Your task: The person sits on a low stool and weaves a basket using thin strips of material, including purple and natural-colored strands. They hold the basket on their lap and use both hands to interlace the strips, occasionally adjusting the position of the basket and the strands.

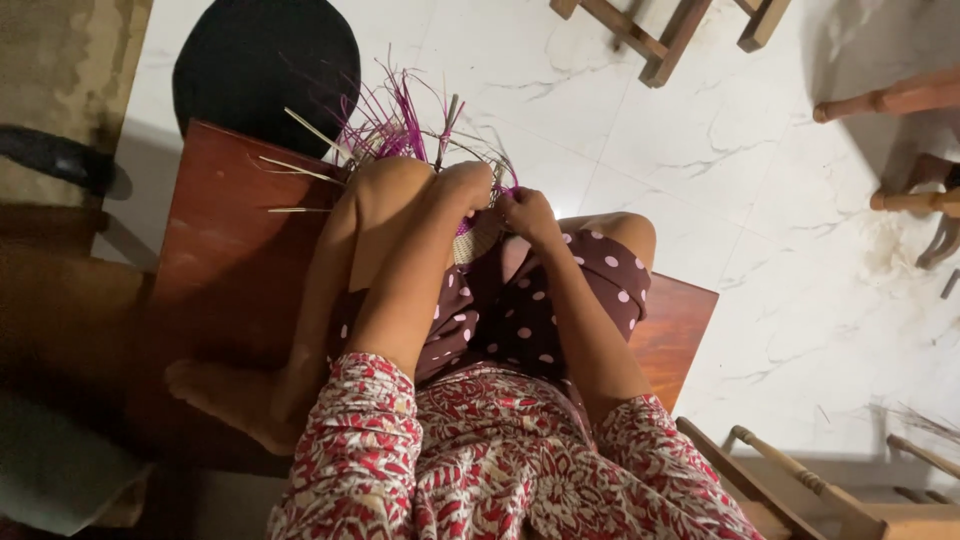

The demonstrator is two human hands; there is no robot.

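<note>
The 2 hands, left hand (466, 186) and right hand (528, 213), closed on the woven piece (478, 236) (purple strands (392, 122) fanning beyond the fingers).

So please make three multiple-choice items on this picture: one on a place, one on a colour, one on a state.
1. Where is the woven piece?
A. on the floor
B. on the person's lap, by the knees
C. on a chair

2. What colour are most loose strips?
A. green
B. blue
C. purple

3. How are the two hands?
A. both closed on the woven piece
B. both flat on the bench
C. one raised in the air

Key: 1 B, it lies between the raised knee and the dotted skirt. 2 C, the strips fan out purple above the knee. 3 A, the left hand and right hand both grip its edge.
</note>
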